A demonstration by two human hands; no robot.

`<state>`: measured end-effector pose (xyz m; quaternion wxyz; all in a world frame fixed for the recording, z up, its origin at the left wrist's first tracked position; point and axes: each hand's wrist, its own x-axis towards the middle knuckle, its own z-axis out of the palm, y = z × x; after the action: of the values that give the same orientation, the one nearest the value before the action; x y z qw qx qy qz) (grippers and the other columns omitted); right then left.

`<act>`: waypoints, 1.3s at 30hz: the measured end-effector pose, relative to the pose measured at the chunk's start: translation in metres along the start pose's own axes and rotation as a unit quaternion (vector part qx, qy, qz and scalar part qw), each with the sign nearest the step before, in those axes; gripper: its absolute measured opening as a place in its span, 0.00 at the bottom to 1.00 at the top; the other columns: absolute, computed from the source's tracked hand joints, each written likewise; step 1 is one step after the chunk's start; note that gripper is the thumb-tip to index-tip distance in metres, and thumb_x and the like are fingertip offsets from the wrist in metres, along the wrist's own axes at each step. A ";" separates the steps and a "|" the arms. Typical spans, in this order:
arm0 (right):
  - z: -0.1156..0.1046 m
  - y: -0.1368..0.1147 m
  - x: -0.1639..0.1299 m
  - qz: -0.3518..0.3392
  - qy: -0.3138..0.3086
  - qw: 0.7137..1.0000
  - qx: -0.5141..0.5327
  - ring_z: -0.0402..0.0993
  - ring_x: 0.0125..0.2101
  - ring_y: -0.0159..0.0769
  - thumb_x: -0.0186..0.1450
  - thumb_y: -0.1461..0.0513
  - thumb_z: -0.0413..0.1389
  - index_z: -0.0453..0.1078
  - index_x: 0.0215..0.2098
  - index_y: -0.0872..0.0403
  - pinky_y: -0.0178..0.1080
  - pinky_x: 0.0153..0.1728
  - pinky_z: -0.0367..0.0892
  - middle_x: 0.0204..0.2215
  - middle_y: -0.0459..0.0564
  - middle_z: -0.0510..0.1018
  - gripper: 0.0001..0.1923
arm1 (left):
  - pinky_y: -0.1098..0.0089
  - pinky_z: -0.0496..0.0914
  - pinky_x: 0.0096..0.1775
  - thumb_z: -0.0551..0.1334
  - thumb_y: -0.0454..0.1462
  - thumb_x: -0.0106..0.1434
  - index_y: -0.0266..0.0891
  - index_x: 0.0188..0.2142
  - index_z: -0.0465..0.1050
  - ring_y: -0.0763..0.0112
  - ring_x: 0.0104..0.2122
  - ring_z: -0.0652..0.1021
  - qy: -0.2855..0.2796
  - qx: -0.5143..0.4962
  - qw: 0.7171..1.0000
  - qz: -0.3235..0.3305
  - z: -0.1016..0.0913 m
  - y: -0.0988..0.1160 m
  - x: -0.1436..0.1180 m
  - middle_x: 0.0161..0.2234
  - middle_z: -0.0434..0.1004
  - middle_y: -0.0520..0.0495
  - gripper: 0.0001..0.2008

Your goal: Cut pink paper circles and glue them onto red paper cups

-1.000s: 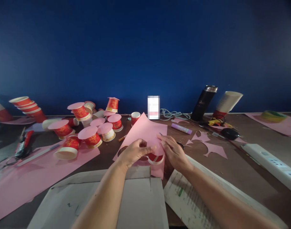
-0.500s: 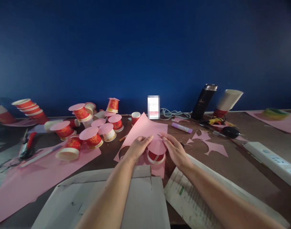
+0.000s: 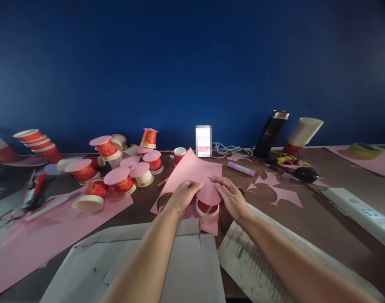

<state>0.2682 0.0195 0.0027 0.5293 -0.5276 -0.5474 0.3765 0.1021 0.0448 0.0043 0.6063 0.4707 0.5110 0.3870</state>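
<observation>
Head view shows a pink disc [image 3: 208, 194] capping an upturned cup [image 3: 207, 208] on pink paper [image 3: 192, 170] mid-worktop [image 3: 321, 227], left hand [image 3: 182, 197] and right hand [image 3: 232, 198] each pinching its rim in a closed grip; uneven pressure could skew it

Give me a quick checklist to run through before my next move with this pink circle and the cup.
1. Left hand touching the pink circle: ok.
2. Right hand on the circle's other edge: ok.
3. Circle covers the upside-down cup: ok.
4. Circle stuck down: cannot tell.
5. Glue stick lying near on the table: ok.
6. Cup stands on the pink sheet: ok.
</observation>
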 end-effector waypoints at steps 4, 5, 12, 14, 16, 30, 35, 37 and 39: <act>0.000 -0.002 0.002 0.018 0.010 1.000 0.012 0.73 0.49 0.44 0.61 0.52 0.56 0.74 0.45 0.52 0.45 0.51 0.67 0.46 0.52 0.79 0.19 | 0.73 0.63 0.29 0.65 0.55 0.52 0.38 0.31 0.70 0.76 0.24 0.68 0.005 0.025 1.000 0.018 -0.001 -0.003 0.000 0.25 0.69 0.53 0.22; 0.001 -0.002 0.003 0.026 0.014 0.999 0.024 0.74 0.48 0.44 0.61 0.50 0.56 0.74 0.45 0.53 0.45 0.50 0.68 0.45 0.52 0.80 0.20 | 0.72 0.63 0.29 0.64 0.56 0.52 0.38 0.31 0.70 0.75 0.24 0.68 0.005 0.029 0.999 0.019 -0.001 -0.002 0.000 0.25 0.69 0.53 0.23; 0.009 0.002 0.016 0.108 0.016 0.986 0.127 0.77 0.38 0.42 0.54 0.52 0.63 0.75 0.42 0.55 0.40 0.39 0.71 0.37 0.52 0.81 0.21 | 0.72 0.64 0.31 0.65 0.50 0.53 0.37 0.32 0.68 0.74 0.27 0.70 -0.001 0.039 0.999 0.022 0.004 0.005 -0.009 0.28 0.70 0.52 0.19; 0.011 0.001 0.019 0.137 0.010 0.979 0.148 0.77 0.36 0.40 0.53 0.55 0.64 0.76 0.39 0.55 0.38 0.36 0.70 0.36 0.50 0.81 0.18 | 0.72 0.64 0.31 0.65 0.48 0.54 0.38 0.32 0.67 0.75 0.27 0.70 -0.005 0.047 0.999 0.024 0.004 0.005 -0.010 0.28 0.70 0.52 0.17; 0.011 -0.002 0.021 0.161 0.000 0.972 0.173 0.76 0.35 0.38 0.51 0.58 0.64 0.77 0.37 0.55 0.36 0.35 0.69 0.35 0.49 0.81 0.15 | 0.72 0.64 0.31 0.65 0.48 0.54 0.38 0.32 0.67 0.75 0.27 0.69 -0.012 0.050 0.998 0.028 0.004 0.005 -0.010 0.28 0.70 0.52 0.16; 0.008 -0.015 0.015 0.212 -0.023 0.958 0.190 0.74 0.28 0.34 0.50 0.61 0.65 0.75 0.40 0.53 0.33 0.28 0.67 0.29 0.46 0.79 0.18 | 0.71 0.65 0.33 0.66 0.49 0.52 0.38 0.33 0.67 0.73 0.29 0.70 -0.026 0.050 0.998 0.020 0.003 0.006 -0.012 0.30 0.71 0.51 0.19; 0.009 -0.013 0.017 0.205 -0.052 0.961 0.180 0.73 0.28 0.33 0.50 0.61 0.65 0.75 0.39 0.53 0.33 0.29 0.67 0.30 0.46 0.79 0.17 | 0.72 0.63 0.31 0.66 0.50 0.52 0.38 0.32 0.66 0.74 0.28 0.69 -0.029 0.051 0.998 0.027 0.002 0.004 -0.010 0.28 0.70 0.52 0.19; 0.009 -0.012 0.018 0.209 -0.052 0.960 0.181 0.73 0.29 0.33 0.50 0.61 0.64 0.75 0.38 0.53 0.33 0.28 0.66 0.31 0.46 0.79 0.16 | 0.72 0.63 0.31 0.66 0.50 0.52 0.38 0.31 0.66 0.74 0.28 0.69 -0.028 0.050 0.998 0.028 0.002 0.003 -0.010 0.28 0.69 0.52 0.19; 0.010 -0.012 0.018 0.215 -0.052 0.957 0.186 0.73 0.29 0.32 0.49 0.62 0.64 0.75 0.38 0.54 0.32 0.28 0.66 0.30 0.46 0.79 0.16 | 0.72 0.63 0.31 0.66 0.50 0.52 0.38 0.31 0.67 0.74 0.28 0.69 -0.030 0.048 0.998 0.031 0.002 0.002 -0.009 0.28 0.70 0.52 0.19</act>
<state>0.2588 0.0370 0.0158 0.4954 -0.5045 -0.3687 0.6034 0.1020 0.0361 0.0088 0.5861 0.5262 0.4956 0.3661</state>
